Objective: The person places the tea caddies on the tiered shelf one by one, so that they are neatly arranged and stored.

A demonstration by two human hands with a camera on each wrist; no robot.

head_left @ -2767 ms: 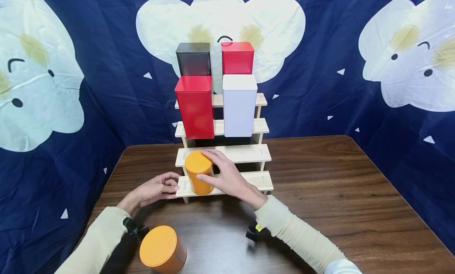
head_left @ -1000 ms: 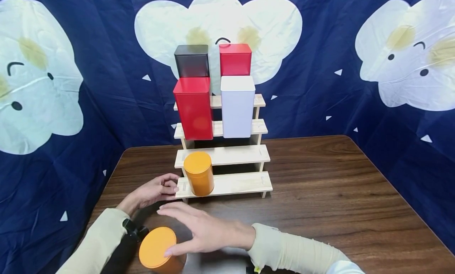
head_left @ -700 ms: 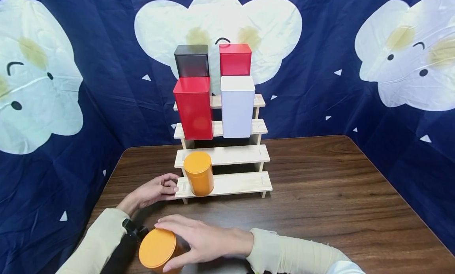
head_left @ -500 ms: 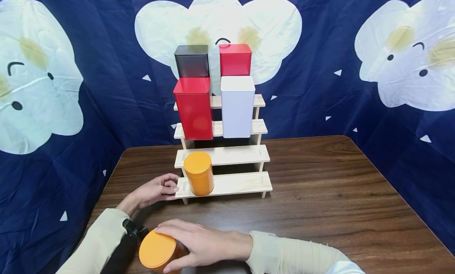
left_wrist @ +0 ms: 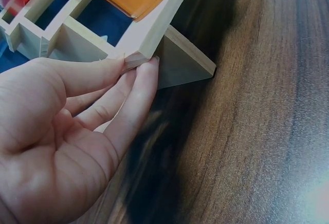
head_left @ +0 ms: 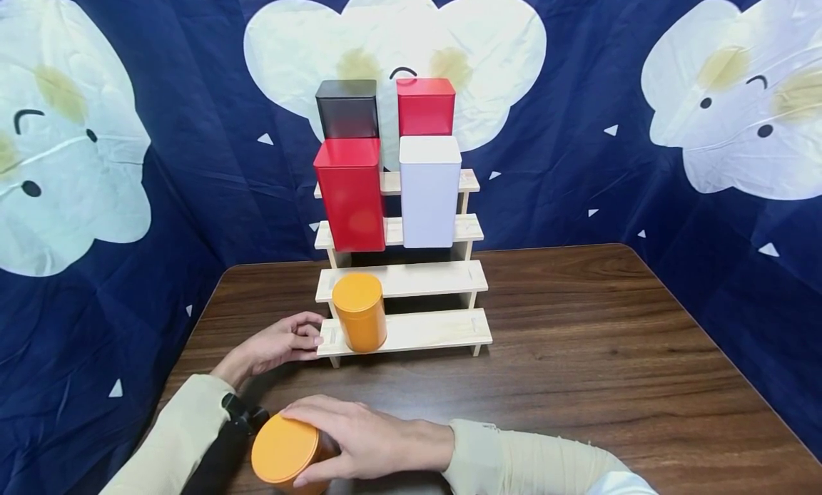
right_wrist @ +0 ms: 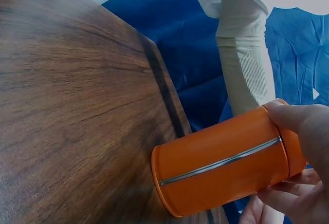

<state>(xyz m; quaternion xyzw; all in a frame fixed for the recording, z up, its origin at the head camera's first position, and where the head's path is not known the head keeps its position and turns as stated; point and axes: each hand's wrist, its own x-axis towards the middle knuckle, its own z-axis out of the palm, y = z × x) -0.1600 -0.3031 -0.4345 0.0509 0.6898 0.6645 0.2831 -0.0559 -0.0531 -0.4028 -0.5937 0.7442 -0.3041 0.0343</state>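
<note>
My right hand (head_left: 372, 438) grips an orange round canister (head_left: 282, 448) near its lid, thumb on one side and fingers on the other. In the right wrist view this canister (right_wrist: 221, 162) shows a silver seam down its side, with its base close over the table. The thumb and fingers of my left hand (head_left: 276, 345) pinch the left end of the bottom step of a wooden stepped rack (head_left: 437, 329). A second orange canister (head_left: 361, 317) stands upright on that step's left part.
Higher on the rack stand a tall red tin (head_left: 349, 199), a white tin (head_left: 429, 195), a black tin (head_left: 349, 113) and another red tin (head_left: 426, 110). The brown table (head_left: 578, 352) runs back to a blue cloth backdrop (head_left: 578, 210).
My right hand has let go of the orange canister on the bottom step, moved toward me and taken hold of the other one on the table. My left hand has stayed at the rack.
</note>
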